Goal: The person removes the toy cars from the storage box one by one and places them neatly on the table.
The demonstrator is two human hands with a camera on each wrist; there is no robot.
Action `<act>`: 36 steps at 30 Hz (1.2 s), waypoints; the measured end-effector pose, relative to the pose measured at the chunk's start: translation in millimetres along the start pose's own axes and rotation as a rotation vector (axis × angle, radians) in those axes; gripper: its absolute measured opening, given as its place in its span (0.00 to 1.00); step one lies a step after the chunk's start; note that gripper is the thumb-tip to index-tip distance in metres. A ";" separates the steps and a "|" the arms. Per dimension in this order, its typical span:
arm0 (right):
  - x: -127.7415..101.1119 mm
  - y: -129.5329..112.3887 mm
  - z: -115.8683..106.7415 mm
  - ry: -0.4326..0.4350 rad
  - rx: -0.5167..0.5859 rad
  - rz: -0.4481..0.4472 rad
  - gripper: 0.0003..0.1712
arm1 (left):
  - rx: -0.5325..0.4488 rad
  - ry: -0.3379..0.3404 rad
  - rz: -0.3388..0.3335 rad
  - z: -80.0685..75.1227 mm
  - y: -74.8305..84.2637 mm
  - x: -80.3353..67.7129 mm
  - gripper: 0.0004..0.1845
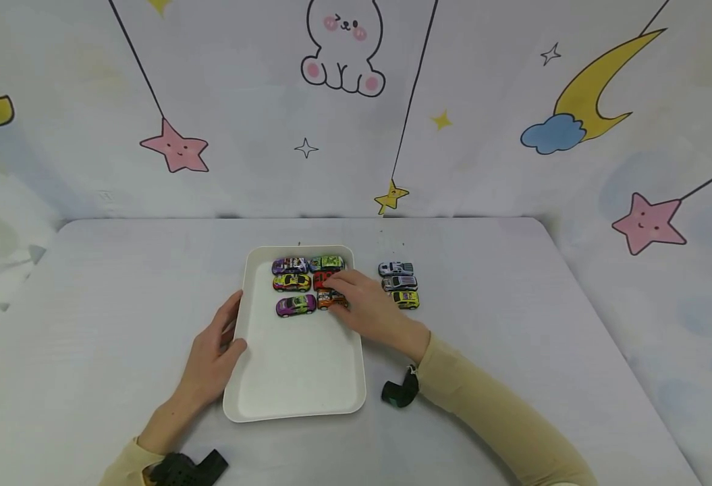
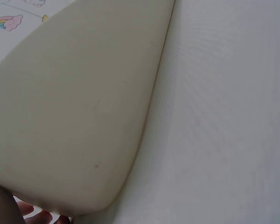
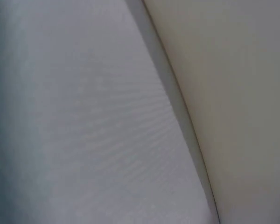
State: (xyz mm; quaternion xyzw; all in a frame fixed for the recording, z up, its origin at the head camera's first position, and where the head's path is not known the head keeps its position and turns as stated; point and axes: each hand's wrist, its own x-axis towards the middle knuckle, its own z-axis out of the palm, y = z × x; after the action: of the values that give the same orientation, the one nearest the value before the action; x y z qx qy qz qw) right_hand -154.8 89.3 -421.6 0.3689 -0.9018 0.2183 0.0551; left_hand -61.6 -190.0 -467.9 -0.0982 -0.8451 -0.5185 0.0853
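An orange toy car (image 1: 331, 299) is being set down inside the white rectangular plastic tray (image 1: 297, 378) by the right hand (image 1: 364, 304), whose fingers are being curled over it in a grasp; by the look of it, the placing step is being carried out. The tray's left rim is being steadied by the left hand (image 1: 216, 351), thumb hooked over the edge. The car, small and glossy, is being lined up beside a purple toy car (image 1: 295, 306), third row. Next, a clean release is being called for, then a reach to the three toy cars (image 1: 399, 283) being left on the pale grey table (image 1: 513, 324).
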 end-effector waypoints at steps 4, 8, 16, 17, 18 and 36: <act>0.9 -1.4 -2.4 -0.054 -0.009 0.012 0.21 | 0.003 0.005 0.003 0.5 0.6 0.2 0.40; 1.4 -4.2 -3.9 -0.091 -0.017 0.033 0.21 | 0.000 0.005 -0.001 0.7 1.6 -0.1 0.40; -0.2 -4.8 -1.1 -0.068 -0.017 0.004 0.18 | -0.008 0.002 -0.002 0.0 4.1 -1.3 0.40; -0.3 -4.7 -1.0 -0.069 -0.021 0.004 0.18 | -0.010 0.003 0.000 0.0 4.0 -1.1 0.40; -0.2 -4.5 -1.0 -0.073 -0.028 0.005 0.19 | -0.012 0.003 0.002 0.1 4.0 -1.0 0.40; -0.3 -3.6 -1.2 -0.106 -0.042 0.002 0.20 | 0.009 0.000 -0.009 1.0 1.6 -0.1 0.40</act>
State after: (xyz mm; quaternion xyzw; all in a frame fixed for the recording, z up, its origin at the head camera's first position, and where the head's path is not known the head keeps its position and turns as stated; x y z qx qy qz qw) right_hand -152.2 87.7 -419.3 0.3777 -0.9082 0.1796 0.0150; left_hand -61.1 -188.4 -467.0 -0.0939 -0.8478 -0.5153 0.0834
